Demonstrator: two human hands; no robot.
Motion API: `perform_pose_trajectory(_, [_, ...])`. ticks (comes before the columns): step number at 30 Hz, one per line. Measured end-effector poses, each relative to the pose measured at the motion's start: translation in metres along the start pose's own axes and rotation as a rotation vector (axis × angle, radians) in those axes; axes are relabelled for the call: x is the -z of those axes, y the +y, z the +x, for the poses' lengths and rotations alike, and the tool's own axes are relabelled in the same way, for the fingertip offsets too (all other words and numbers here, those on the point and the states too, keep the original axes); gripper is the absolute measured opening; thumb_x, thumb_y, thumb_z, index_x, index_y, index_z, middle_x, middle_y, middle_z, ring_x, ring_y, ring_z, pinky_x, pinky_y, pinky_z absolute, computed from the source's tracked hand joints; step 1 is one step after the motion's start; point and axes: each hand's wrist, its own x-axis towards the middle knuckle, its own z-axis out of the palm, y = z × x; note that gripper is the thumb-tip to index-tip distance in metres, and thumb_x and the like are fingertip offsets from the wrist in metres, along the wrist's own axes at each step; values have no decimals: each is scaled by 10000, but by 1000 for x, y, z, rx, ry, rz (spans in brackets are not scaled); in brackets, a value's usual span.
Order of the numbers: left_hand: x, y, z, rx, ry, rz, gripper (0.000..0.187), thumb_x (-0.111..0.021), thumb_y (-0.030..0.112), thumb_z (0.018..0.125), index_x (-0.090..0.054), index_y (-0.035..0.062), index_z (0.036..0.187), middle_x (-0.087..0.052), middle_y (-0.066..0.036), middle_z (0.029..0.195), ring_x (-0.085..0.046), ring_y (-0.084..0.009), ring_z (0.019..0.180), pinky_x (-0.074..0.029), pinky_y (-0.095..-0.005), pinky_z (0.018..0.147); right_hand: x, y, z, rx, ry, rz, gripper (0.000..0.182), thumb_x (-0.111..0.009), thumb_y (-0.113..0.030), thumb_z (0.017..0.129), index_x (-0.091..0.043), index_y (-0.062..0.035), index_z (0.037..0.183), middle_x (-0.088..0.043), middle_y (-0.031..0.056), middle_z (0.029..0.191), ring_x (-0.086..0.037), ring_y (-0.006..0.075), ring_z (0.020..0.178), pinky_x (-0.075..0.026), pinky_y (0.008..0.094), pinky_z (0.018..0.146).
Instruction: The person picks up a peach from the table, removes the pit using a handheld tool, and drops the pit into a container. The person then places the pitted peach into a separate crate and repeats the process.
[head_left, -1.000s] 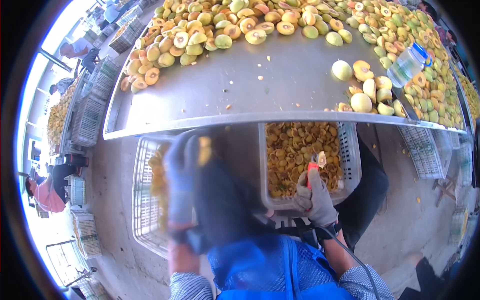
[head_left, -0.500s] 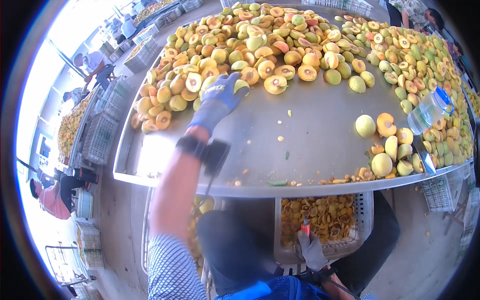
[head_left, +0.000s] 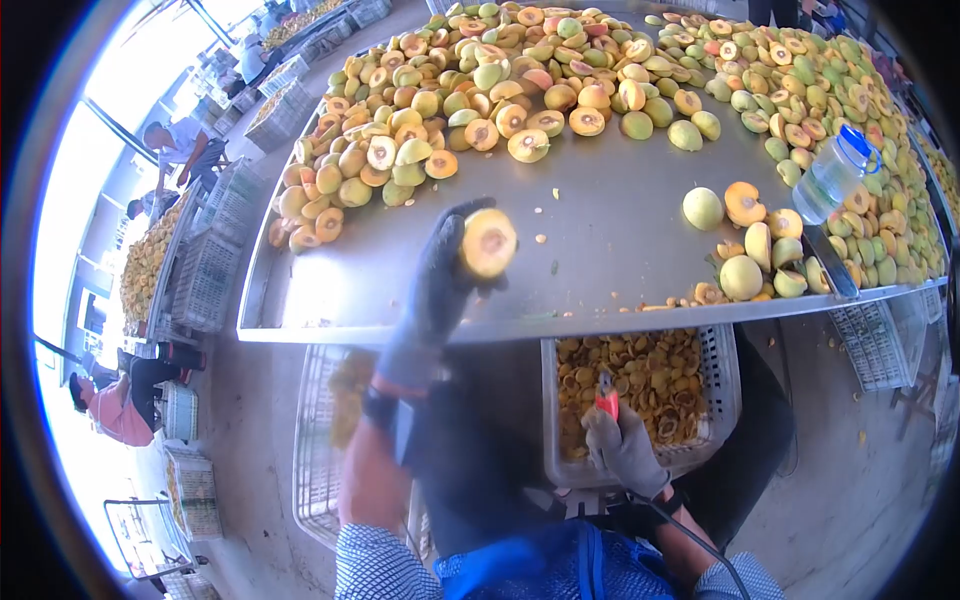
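My left hand [head_left: 447, 265], in a dark glove, holds a halved fruit [head_left: 489, 243] above the front of the metal table [head_left: 380, 290], its cut face and brown centre showing. My right hand [head_left: 625, 447], in a grey glove, is closed round a small red-handled tool [head_left: 606, 398] with a metal tip. It is over the crate of cut fruit pieces [head_left: 728, 385] below the table edge. A large heap of halved fruit [head_left: 480, 90] lies along the back of the table.
Several fruits [head_left: 740, 277] lie near the front right, beside a clear bottle with a blue cap [head_left: 830, 180] and a metal blade-like object [head_left: 830, 262]. Another crate [head_left: 318, 440] stands below left. People [head_left: 120, 405] sit farther left among stacked crates [head_left: 205, 280].
My left hand has drawn back from the heap toward the table's front edge, bringing a halved fruit. My right hand has risen slightly with the tool. The view has shifted.
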Motion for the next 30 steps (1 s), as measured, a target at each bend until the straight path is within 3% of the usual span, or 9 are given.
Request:
perform_pose_trajectory(2, [-15,-4,-29,131,64,-345,455,-371,410,1000,-480,34,1232,-616,-106,977,-620,-175,716,-486,-262,600,-13,-33,-1,142,-3,-127,198,-510,-253,966,-521,-64,907,-474,-31,599,-435,41,492,-344,218,441])
perform_pose_trajectory(5, [-51,0,-65,46,166,-159,269,-485,203,979,-492,24,1180,-582,-85,1012,-606,-162,899,-511,-272,761,-24,-75,-9,208,7,-251,194,-533,-232,953,-536,-39,937,-509,-1,625,-484,70,546,-387,237,492])
perform_pose_trajectory(6, [-64,4,-74,131,243,-359,256,-501,213,973,-523,16,1136,-577,-84,997,-595,-149,887,-502,-268,748,-27,-80,-10,278,9,-353,203,-545,-226,946,-545,-23,957,-534,22,642,-518,96,577,-418,257,524])
perform_pose_trajectory(8, [-76,5,-83,-91,201,271,468,-361,468,1011,-510,68,1202,-614,-71,956,-615,-163,908,-513,-282,803,-35,-77,-11,344,59,-382,218,-548,-229,944,-549,-12,970,-553,51,665,-546,128,614,-441,285,560])
perform_pose_trajectory(9, [-87,8,-93,21,184,45,448,-370,414,1022,-533,34,1194,-613,-72,974,-593,-150,924,-491,-285,846,-37,-76,-12,415,101,-403,234,-551,-232,942,-554,-2,983,-572,80,689,-575,160,651,-464,313,596])
perform_pose_trajectory(12, [-97,-5,-100,-37,138,-74,435,-387,389,1024,-567,15,1153,-616,-67,994,-582,-134,913,-480,-271,844,-40,-78,-18,231,122,-486,251,-541,-233,946,-564,9,1009,-588,120,741,-598,189,710,-476,332,642])
perform_pose_trajectory(13, [-101,-3,-103,25,170,-108,326,-452,256,995,-587,-11,1125,-631,-74,963,-578,-120,877,-464,-263,802,-41,-74,-20,235,126,-488,251,-541,-233,946,-564,9,1009,-588,120,741,-598,189,710,-476,332,642])
perform_pose_trajectory(17, [-111,2,-111,-3,138,-251,289,-441,205,994,-584,-19,1108,-634,-86,978,-588,-127,897,-467,-260,825,-43,-74,-28,287,145,-439,240,-528,-228,952,-566,2,1007,-581,105,739,-572,166,694,-469,314,640])
perform_pose_trajectory(30, [-101,-12,-103,-16,23,-62,257,-473,177,977,-622,-32,996,-632,-47,867,-565,-91,800,-466,-237,726,-42,-37,-20,390,-10,-189,306,-521,-323,976,-557,-22,934,-516,-7,671,-470,78,573,-386,245,508])
